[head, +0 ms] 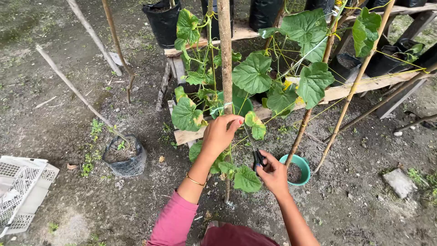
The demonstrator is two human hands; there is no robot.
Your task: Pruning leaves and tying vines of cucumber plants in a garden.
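Bare dirt ground (68, 91) all around me, grey and damp-looking, with small weeds here and there. Rough wooden benches (346, 89) run across the top, black grow bags (165, 20) standing on them, and slim bamboo stakes (353, 86) lean up against them. Off to my left lies a white plastic crate (20, 191), and near it a black grow bag with soil (124, 157) sits on the ground with a thin stick rising out of it.

Right in front of me, the climbing vine (252, 73), with its big green leaves, some yellowing at the edges, is trained up a thick wooden pole (225, 54). Yellow string criss-crosses among the stems.

My left hand (221, 133) is up at the pole, fingers curled together and pinching at a stem or tie just beside it; I cannot tell which. Gold bangle on that wrist, pink sleeve below.

My right hand (273, 173) is lower, just right of the pole, fingers wrapped round the dark handles of small scissors (257, 157), blades pointing up toward the left hand. Just beyond it, a teal pot (301, 169) of soil sits on the ground.
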